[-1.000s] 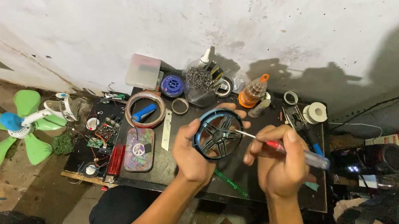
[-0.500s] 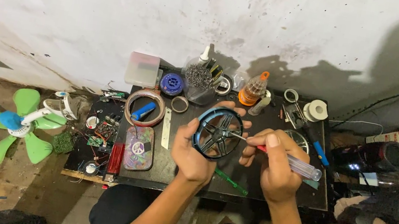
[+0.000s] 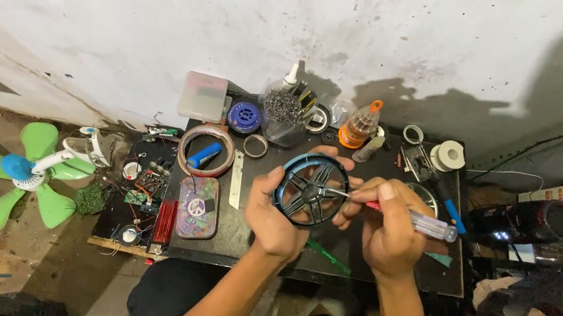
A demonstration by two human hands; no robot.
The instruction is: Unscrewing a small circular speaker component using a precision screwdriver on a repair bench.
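Screwdriver into the hub, keep it straight

Your left hand (image 3: 275, 215) clamps the blue round frame (image 3: 312, 189) above the black table (image 3: 238, 231); your right hand (image 3: 389, 227) pinches the screwdriver (image 3: 409, 219), tip at the hub. Keep it square, frame steady, clear of the tape roll (image 3: 206, 150) behind.

Cramped repair workshop: cluttered workbench (image 3: 236, 239), circuit boards (image 3: 153, 175), tape rolls (image 3: 206, 149), dismantled fan (image 3: 24, 171)

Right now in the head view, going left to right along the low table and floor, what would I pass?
Green fan blades → circuit board bits → patterned tin → left hand holding the blue round frame → right hand with the screwdriver → black cylinder.
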